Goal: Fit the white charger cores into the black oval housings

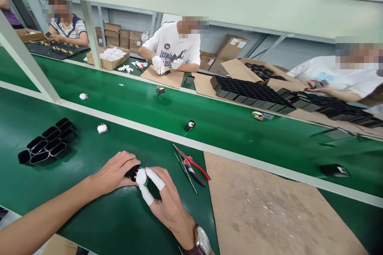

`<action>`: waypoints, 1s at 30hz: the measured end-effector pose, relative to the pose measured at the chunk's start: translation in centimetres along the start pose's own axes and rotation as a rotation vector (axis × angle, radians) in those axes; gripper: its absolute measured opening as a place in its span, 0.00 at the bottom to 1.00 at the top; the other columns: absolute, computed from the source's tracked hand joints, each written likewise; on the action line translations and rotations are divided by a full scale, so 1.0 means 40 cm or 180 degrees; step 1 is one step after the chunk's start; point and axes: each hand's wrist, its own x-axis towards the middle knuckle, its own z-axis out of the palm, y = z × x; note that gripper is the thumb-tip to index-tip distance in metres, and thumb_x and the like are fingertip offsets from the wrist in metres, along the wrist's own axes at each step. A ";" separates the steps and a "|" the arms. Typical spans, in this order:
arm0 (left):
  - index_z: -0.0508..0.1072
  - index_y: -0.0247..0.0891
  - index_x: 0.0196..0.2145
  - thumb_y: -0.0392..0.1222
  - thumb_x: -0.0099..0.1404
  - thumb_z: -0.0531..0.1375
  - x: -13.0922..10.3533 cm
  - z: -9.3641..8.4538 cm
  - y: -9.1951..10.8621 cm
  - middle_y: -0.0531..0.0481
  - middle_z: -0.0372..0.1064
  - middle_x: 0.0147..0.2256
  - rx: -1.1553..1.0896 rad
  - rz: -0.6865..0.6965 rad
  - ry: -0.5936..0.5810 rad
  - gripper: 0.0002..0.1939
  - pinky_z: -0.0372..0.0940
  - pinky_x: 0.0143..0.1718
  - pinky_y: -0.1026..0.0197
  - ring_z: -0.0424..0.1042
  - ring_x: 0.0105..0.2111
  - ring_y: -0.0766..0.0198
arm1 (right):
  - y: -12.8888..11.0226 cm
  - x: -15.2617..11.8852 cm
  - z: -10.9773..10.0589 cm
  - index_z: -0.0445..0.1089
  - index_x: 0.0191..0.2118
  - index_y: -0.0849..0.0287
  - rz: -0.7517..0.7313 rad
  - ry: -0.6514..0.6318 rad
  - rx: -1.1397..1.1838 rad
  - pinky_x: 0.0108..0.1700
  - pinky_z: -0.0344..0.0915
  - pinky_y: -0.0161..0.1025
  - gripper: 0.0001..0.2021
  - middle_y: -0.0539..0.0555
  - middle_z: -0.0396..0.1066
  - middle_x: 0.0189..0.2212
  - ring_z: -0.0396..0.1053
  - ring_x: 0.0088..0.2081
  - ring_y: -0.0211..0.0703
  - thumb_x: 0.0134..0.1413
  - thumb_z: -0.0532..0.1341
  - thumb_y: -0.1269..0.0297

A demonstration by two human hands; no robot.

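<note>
My left hand [118, 173] is closed around a black plastic housing [131, 173], whose open end faces right. At that end, my right hand [166, 197] pinches a small circuit board with a white round top [141, 176] between thumb and forefinger. White finger cots cover those two fingertips. The board touches the housing's mouth; how far it sits inside is hidden. Left of my hands stands a group of black oval housings [49, 143]. Another white-topped circuit board [102, 128] lies on the green bench beyond my left hand.
Red-handled pliers [191, 165] and metal tweezers [185, 171] lie right of my hands, beside a cardboard sheet [269, 207]. Across a white rail [143, 131], the green belt [134, 99] carries scattered parts. Co-workers sit opposite, near rows of black housings [251, 93]. A slanted post [30, 59] rises at left.
</note>
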 end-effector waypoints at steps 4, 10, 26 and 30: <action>0.66 0.36 0.58 0.53 0.74 0.62 0.001 0.000 0.001 0.39 0.73 0.49 0.0169 0.0073 -0.0070 0.22 0.68 0.46 0.51 0.73 0.44 0.52 | -0.004 -0.002 0.000 0.58 0.69 0.57 0.0037 -0.0093 -0.0079 0.53 0.75 0.53 0.32 0.63 0.73 0.52 0.71 0.53 0.52 0.63 0.63 0.80; 0.68 0.36 0.57 0.55 0.74 0.62 0.003 -0.007 0.006 0.40 0.74 0.47 0.0245 0.0120 -0.0160 0.23 0.67 0.44 0.52 0.73 0.44 0.52 | -0.001 -0.007 0.004 0.56 0.70 0.57 0.0065 -0.0251 -0.0190 0.51 0.76 0.54 0.33 0.64 0.72 0.52 0.71 0.52 0.53 0.64 0.63 0.79; 0.66 0.39 0.59 0.53 0.72 0.65 -0.006 0.008 0.014 0.42 0.73 0.50 -0.1136 -0.0414 -0.0618 0.25 0.70 0.47 0.53 0.69 0.46 0.54 | 0.008 -0.016 -0.001 0.64 0.63 0.58 -0.0172 -0.0260 -0.0433 0.54 0.75 0.57 0.23 0.66 0.69 0.59 0.70 0.58 0.58 0.65 0.65 0.72; 0.69 0.40 0.58 0.48 0.71 0.67 0.001 0.008 0.011 0.43 0.75 0.48 -0.1331 -0.0516 -0.0766 0.22 0.71 0.47 0.53 0.71 0.45 0.55 | 0.014 -0.010 0.007 0.70 0.54 0.55 -0.0057 -0.0569 -0.0485 0.54 0.75 0.60 0.13 0.64 0.70 0.59 0.70 0.59 0.59 0.66 0.66 0.68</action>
